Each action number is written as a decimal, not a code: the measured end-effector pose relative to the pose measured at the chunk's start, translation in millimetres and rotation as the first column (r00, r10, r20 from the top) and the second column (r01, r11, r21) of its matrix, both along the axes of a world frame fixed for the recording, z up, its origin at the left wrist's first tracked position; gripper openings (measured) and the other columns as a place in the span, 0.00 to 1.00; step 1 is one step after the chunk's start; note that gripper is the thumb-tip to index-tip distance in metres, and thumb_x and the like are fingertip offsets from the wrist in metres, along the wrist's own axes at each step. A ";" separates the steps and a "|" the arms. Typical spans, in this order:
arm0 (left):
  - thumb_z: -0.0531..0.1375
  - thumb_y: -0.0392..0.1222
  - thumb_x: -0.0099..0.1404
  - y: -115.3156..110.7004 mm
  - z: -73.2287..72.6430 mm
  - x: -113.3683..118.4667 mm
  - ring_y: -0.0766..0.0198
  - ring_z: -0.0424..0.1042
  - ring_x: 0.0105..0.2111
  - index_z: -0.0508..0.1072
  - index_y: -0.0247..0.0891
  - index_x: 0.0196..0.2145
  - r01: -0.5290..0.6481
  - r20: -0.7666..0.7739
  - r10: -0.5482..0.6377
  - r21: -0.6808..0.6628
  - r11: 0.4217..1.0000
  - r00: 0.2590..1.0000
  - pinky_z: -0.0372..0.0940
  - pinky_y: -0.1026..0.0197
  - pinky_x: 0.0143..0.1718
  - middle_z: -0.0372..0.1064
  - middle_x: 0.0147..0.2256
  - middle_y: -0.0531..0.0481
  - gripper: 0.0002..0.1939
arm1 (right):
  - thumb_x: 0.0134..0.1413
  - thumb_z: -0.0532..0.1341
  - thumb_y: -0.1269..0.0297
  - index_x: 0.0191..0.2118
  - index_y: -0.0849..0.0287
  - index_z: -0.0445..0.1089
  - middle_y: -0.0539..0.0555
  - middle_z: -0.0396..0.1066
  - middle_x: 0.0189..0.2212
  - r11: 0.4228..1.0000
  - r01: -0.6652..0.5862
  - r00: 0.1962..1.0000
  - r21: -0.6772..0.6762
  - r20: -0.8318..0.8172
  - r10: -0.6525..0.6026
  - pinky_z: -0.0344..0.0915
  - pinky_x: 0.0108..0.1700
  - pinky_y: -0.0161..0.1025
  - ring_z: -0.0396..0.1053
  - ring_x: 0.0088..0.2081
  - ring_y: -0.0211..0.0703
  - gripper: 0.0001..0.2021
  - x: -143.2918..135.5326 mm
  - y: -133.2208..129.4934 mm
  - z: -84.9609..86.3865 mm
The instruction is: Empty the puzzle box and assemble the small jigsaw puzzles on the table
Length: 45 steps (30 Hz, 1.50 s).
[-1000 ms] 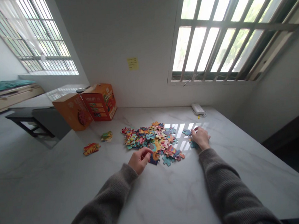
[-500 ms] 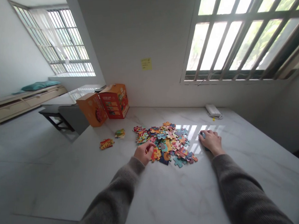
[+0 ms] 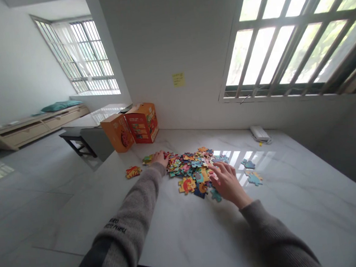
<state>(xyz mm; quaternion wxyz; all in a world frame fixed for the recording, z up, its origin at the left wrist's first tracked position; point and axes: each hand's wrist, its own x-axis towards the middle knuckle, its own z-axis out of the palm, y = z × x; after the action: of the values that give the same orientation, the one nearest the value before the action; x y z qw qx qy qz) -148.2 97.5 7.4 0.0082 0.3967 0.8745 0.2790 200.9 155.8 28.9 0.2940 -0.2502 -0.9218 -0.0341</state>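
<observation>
A heap of colourful jigsaw puzzle pieces [image 3: 184, 165] lies on the white marbled table [image 3: 185, 234]. At the heap's left edge, my left hand [image 3: 159, 158] has its fingers bent down on a red puzzle piece [image 3: 166, 154]; the fingertips are partly hidden. Just left of that hand lies a green and yellow piece [image 3: 147, 160], with an orange striped piece [image 3: 133, 172] nearer me. My right hand [image 3: 228, 183] hovers over the heap's right side, fingers apart, holding nothing visible. Right of it lie a blue-green piece [image 3: 248, 164] and a light blue piece [image 3: 254, 177].
An orange-red puzzle box [image 3: 142, 123] stands open at the table's back left, its orange flap or second part [image 3: 117, 132] beside it. A white power strip [image 3: 259, 134] sits at the back right by the wall. A yellow note [image 3: 178, 79] sticks to the wall.
My left hand has moved away and left, from the heap's front to its left edge. My right hand has left the pieces on the right and come back over the heap with fingers spread.
</observation>
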 end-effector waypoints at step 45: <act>0.64 0.42 0.60 -71.3 12.3 152.1 0.57 0.70 0.43 0.60 0.42 0.61 0.614 -0.003 -0.701 0.486 0.622 0.713 0.67 0.50 0.51 0.67 0.49 0.43 0.33 | 0.56 0.61 0.46 0.31 0.60 0.72 0.49 0.68 0.23 0.395 -0.428 0.851 -0.813 -0.510 -0.127 0.59 0.27 0.34 0.62 0.24 0.37 0.19 -23.2 -40.9 2.3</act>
<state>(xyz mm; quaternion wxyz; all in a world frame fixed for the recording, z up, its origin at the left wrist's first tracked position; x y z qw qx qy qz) 3.9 26.2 19.7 0.0996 0.6520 0.5719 0.4878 177.7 114.9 31.2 0.3376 -0.2795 -0.6996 0.5643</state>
